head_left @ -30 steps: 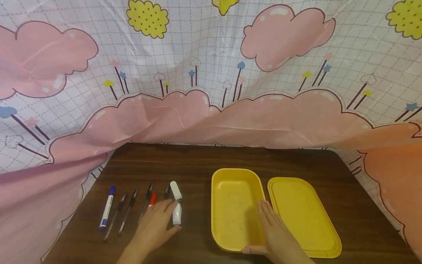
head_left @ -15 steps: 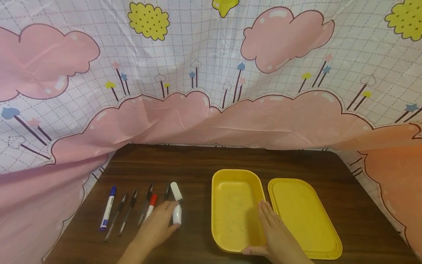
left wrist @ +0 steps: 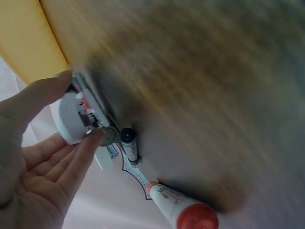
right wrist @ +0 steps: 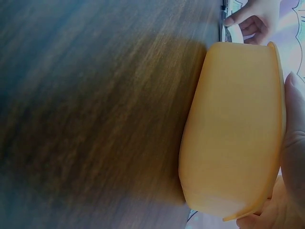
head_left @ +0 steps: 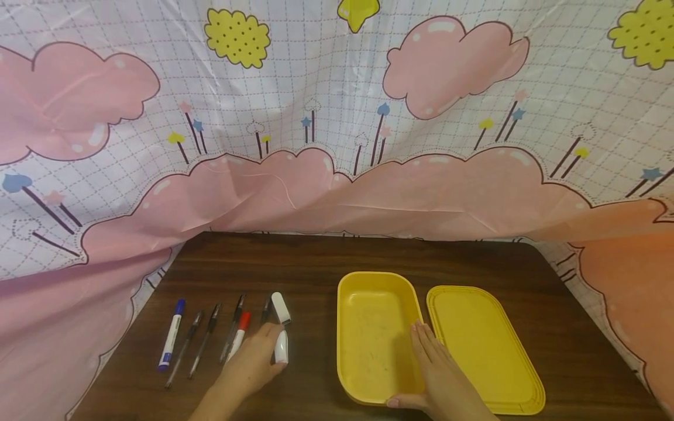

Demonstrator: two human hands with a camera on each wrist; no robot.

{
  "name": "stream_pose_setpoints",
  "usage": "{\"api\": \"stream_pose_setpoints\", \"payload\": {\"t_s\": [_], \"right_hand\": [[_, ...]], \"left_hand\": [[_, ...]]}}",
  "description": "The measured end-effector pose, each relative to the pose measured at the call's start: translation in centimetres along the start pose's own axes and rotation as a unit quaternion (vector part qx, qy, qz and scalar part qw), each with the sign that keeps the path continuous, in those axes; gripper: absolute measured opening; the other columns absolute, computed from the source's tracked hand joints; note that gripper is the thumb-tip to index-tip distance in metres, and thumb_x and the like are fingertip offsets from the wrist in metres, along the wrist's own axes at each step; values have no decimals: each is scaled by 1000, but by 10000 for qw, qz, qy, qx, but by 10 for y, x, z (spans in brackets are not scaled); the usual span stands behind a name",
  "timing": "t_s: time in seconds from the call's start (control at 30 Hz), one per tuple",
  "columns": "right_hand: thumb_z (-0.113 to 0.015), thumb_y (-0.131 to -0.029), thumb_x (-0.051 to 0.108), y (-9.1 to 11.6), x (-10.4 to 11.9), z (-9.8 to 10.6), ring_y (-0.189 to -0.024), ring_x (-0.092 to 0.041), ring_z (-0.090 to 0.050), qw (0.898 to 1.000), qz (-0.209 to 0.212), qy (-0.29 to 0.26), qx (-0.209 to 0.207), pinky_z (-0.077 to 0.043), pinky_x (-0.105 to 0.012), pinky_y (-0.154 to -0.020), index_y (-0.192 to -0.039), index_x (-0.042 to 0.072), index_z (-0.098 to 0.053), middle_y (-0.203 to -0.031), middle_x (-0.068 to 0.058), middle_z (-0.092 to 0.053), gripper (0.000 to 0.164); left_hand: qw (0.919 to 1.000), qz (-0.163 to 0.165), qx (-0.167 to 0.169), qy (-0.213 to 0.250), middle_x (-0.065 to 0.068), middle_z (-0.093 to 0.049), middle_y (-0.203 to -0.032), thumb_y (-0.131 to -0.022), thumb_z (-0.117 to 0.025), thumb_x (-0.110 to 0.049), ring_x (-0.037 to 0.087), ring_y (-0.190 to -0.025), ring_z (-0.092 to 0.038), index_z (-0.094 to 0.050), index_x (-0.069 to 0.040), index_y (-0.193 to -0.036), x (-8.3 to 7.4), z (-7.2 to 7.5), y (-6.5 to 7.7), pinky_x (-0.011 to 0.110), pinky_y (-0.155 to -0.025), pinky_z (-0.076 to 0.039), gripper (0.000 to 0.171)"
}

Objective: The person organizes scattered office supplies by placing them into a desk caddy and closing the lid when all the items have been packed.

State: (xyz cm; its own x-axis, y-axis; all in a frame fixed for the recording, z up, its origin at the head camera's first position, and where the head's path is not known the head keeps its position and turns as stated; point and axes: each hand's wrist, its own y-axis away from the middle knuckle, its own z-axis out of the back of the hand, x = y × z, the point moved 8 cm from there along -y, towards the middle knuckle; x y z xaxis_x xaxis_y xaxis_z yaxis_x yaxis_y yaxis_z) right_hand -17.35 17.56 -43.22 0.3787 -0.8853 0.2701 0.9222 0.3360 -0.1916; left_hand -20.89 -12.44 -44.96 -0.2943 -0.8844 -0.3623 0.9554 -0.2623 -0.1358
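Observation:
My left hand (head_left: pixel 251 356) pinches a small white rounded item (head_left: pixel 281 348) between thumb and fingertips. In the left wrist view its open side shows reddish and dark parts; its exact kind is unclear. My right hand (head_left: pixel 444 365) rests with straight fingers on the right rim of a yellow box (head_left: pixel 375 339), its thumb at the near edge. Just beyond the left hand lies another white, round-ended item (head_left: pixel 281 308). Left of it are a red-capped marker (head_left: pixel 239 336), partly hidden by the hand, and a black-capped pen (head_left: pixel 265 308).
Farther left lie a blue-capped marker (head_left: pixel 171 336) and several black-capped clear pens (head_left: pixel 205 340). Right of the box, a flat yellow lid (head_left: pixel 487 345) lies on the dark wooden table (head_left: pixel 310 257). A patterned curtain (head_left: pixel 316 193) hangs behind the table.
My left hand has drawn slightly left and nearer, closing its fingertips on the white rounded item and uncovering more of the red-capped marker. The right hand stays at the box.

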Motion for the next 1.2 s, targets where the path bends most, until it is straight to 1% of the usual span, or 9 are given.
{"api": "stream_pose_setpoints", "payload": {"t_s": [0.13,0.27,0.37,0.43,0.53,0.57,0.77,0.9,1.2], "right_hand": [[-58,-63,83,0,2,2,-141,-41,-35,9999,80,63,-87,-31,-52,-114,-145,-7,-34,-153,-26,-33,125],[-58,-63,83,0,1,1,-142,-40,-33,10000,42,-26,-46,2,-17,-118,-146,-6,-33,-154,-24,-32,124],[-59,-63,82,0,1,1,-142,-40,-32,10000,55,-54,-46,11,-9,-111,-147,-6,-32,-154,-25,-31,125],[-59,-62,82,0,1,2,-142,-40,-33,9999,81,21,-80,-4,-24,-120,-146,-6,-33,-154,-24,-32,125],[-59,-62,83,1,1,2,-142,-40,-33,9999,83,3,-107,-5,-26,-120,-146,-6,-34,-154,-24,-32,124],[-59,-62,83,1,2,2,-142,-40,-33,9999,92,-22,-116,1,-19,-118,-146,-6,-34,-154,-25,-32,124],[-58,-62,83,1,1,1,-142,-40,-33,9999,38,-67,-108,-13,-33,-122,-146,-6,-33,-154,-25,-32,125],[-58,-62,84,2,-1,-2,-144,-39,-30,9998,-103,-146,-7,-5,-26,-121,-147,-5,-32,-155,-23,-30,126],[-56,-62,85,2,0,1,-143,-40,-31,9999,-109,-112,12,-30,-53,-113,-146,-7,-33,-155,-24,-30,126]], "left_hand": [[9996,-66,-247,99,16,-62,-119,-68,-86,-17,31,-101,-66,-55,2,-125,-3,7,0,42,-86,-57,68],[9983,-102,-521,245,16,-63,-116,-64,-88,-15,30,-100,-67,-56,2,-123,-4,13,0,40,-84,-58,69],[9976,-73,-613,302,15,-64,-114,-63,-88,-14,30,-98,-67,-57,2,-122,-4,15,0,39,-82,-58,69],[9973,-12,-651,347,15,-64,-114,-63,-89,-14,29,-97,-67,-57,2,-122,-3,17,0,38,-82,-58,69],[9960,88,-720,527,15,-64,-115,-63,-89,-14,27,-93,-68,-57,1,-121,-2,21,-1,35,-78,-59,68],[9952,101,-766,592,14,-64,-115,-63,-89,-14,27,-92,-68,-57,0,-120,-2,23,-1,33,-77,-59,67],[9869,-4,-1187,1091,12,-63,-112,-63,-89,-12,28,-96,-69,-57,0,-120,-8,40,-2,29,-79,-59,66],[9792,-49,-1349,1517,15,-62,-116,-65,-88,-11,32,-103,-68,-55,3,-123,-13,49,-4,29,-83,-58,68],[9668,-344,-1436,2086,10,-62,-116,-67,-87,-9,31,-106,-68,-56,-1,-123,-36,60,-24,28,-84,-58,65]]}}
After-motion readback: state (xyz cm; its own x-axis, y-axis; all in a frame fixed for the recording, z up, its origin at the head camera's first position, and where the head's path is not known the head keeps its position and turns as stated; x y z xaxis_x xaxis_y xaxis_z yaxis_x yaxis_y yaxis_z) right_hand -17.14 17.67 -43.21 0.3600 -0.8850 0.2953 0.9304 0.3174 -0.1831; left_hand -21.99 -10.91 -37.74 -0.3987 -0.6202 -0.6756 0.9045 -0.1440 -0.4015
